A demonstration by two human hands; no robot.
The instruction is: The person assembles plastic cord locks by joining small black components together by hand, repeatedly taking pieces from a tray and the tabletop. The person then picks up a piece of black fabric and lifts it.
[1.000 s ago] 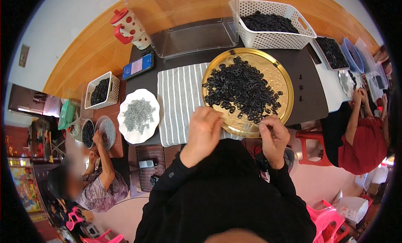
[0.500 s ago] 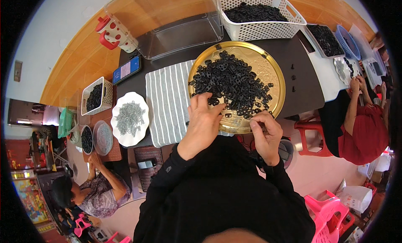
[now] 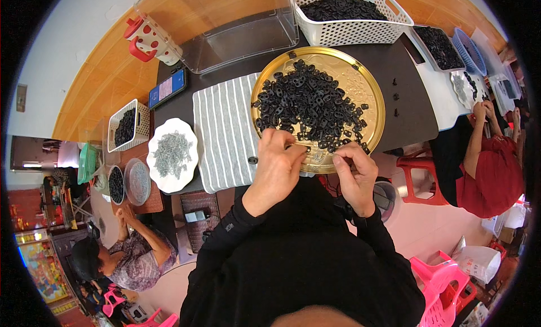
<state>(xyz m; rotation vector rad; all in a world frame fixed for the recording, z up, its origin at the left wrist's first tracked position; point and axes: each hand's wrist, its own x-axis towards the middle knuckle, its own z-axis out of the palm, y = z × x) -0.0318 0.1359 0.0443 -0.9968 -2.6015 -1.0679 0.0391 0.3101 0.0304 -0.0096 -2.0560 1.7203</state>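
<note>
A round gold tray (image 3: 378,107) carries a heap of small black oval pieces (image 3: 307,99) with holes through them. At the tray's near edge, my left hand (image 3: 277,168) is closed in a pinch, with a small black piece (image 3: 307,149) at its fingertips. My right hand (image 3: 357,175) is pinched beside it, thumb against forefinger; what lies between them is too small to make out. A few small clear or silvery bits (image 3: 317,157) lie on the tray between my hands. One loose black piece (image 3: 252,159) rests by my left hand on the striped cloth (image 3: 222,135).
Left of the cloth stand a scalloped white plate (image 3: 193,136) of silvery bits, a phone (image 3: 168,89) and a small basket (image 3: 144,130). Behind are a clear bin (image 3: 242,39) and a white basket (image 3: 349,35) of black pieces. People work at both sides; a red stool (image 3: 420,178) stands right.
My left hand has gone from spread fingers at the heap's edge to a pinch with a black piece at the tips. My right hand stays pinched, shifted slightly. The whole view has tilted a little.
</note>
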